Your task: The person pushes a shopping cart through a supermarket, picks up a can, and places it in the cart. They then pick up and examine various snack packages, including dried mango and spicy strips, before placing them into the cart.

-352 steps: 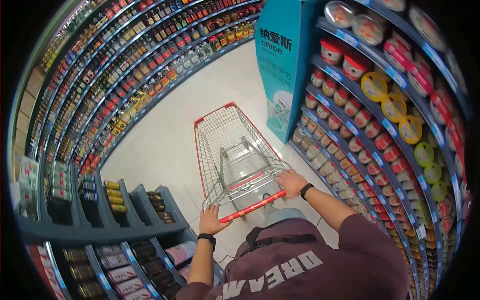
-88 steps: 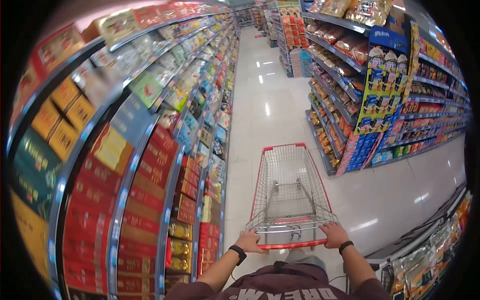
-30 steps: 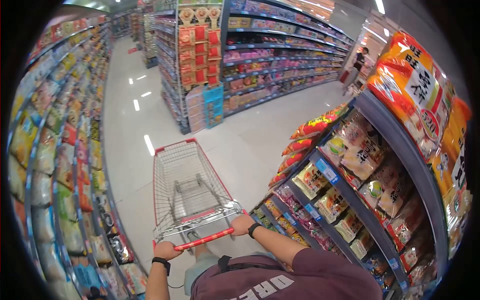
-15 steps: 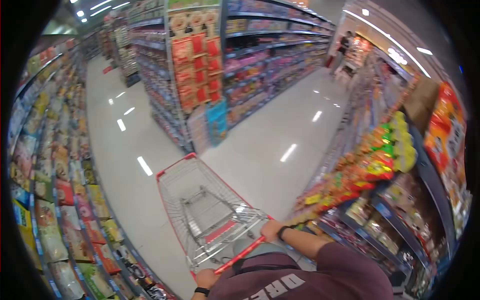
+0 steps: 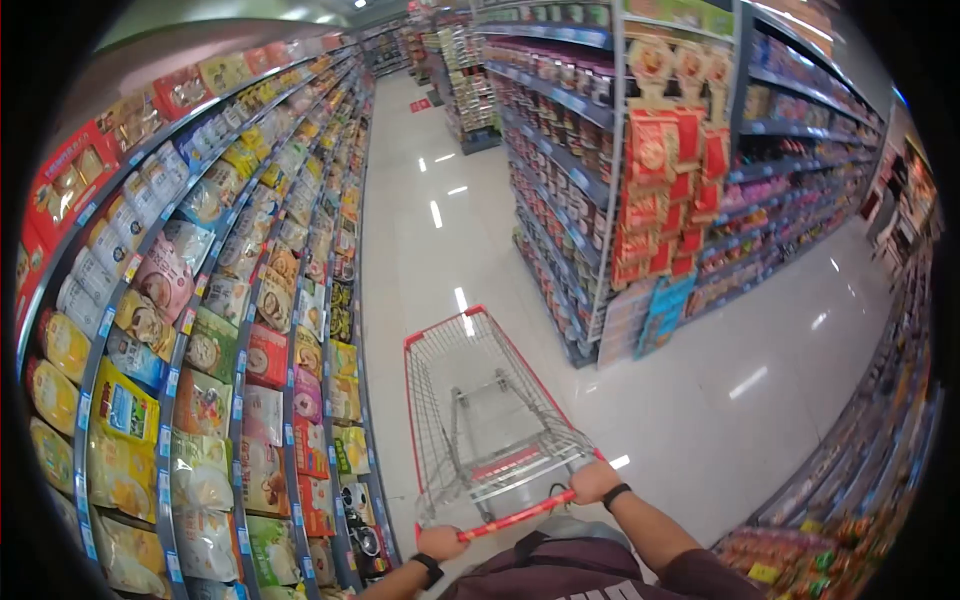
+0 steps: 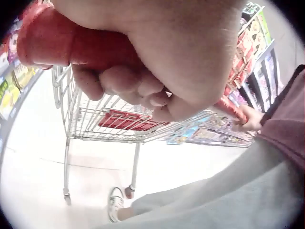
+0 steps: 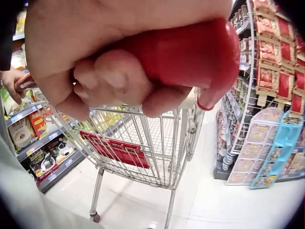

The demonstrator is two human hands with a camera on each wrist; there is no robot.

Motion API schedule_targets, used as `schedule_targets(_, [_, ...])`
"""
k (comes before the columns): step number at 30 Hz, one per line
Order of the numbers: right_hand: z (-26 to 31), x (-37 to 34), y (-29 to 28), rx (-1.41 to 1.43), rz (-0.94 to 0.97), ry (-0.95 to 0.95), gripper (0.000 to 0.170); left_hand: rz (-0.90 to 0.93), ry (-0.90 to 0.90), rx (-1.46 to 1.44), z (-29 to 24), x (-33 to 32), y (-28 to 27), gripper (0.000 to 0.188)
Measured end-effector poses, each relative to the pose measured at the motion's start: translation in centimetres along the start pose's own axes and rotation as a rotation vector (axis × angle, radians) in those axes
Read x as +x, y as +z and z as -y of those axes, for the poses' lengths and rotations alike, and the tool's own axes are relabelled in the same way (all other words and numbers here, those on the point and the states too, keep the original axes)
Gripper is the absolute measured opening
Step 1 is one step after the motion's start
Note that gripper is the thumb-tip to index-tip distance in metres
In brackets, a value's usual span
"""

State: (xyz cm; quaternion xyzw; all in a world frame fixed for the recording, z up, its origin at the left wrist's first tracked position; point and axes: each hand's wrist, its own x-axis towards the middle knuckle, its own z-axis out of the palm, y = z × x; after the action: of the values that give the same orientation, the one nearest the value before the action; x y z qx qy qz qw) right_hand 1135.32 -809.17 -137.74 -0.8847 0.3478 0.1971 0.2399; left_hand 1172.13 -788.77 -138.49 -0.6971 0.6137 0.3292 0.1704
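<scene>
Shopping cart (image 5: 500, 463) stands on the floor (image 5: 420, 270) just ahead of the fingers, its basket reaching away from them. The left hand (image 5: 441, 543) has its fingers (image 6: 119, 80) curled closely round the left end of the red handle (image 5: 517, 518); the right hand (image 5: 594, 482) grips the right end the same way. Left of the fingers runs a shelf (image 5: 239, 408) of bagged goods; ahead and to their right, red packets (image 5: 656, 140) hang at an aisle's end.
</scene>
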Motion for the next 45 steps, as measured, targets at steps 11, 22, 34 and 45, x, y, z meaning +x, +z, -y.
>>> schedule_targets(11, [-6.3, 37.8, -20.0, -0.162, -0.069, -0.109, 0.037, -0.195, -0.162, -0.005, 16.7, 27.3, -23.6, 0.043])
schedule_targets(22, [-12.4, 65.8, -36.6, -0.082, -0.069, 0.043, 0.039, -0.243, -0.023, 0.030, 30.8, 53.5, -48.8, 0.033])
schedule_targets(34, [-23.7, 90.5, -55.0, -0.022, -0.108, 0.205, 0.028, -0.447, 0.169, 0.200, 38.4, 84.0, -72.6, 0.035])
schedule_targets(45, [-40.2, 116.0, -71.3, 0.022, -0.124, 0.226, 0.027, -0.390, 0.096, 0.239, 41.4, 112.3, -93.9, 0.031])
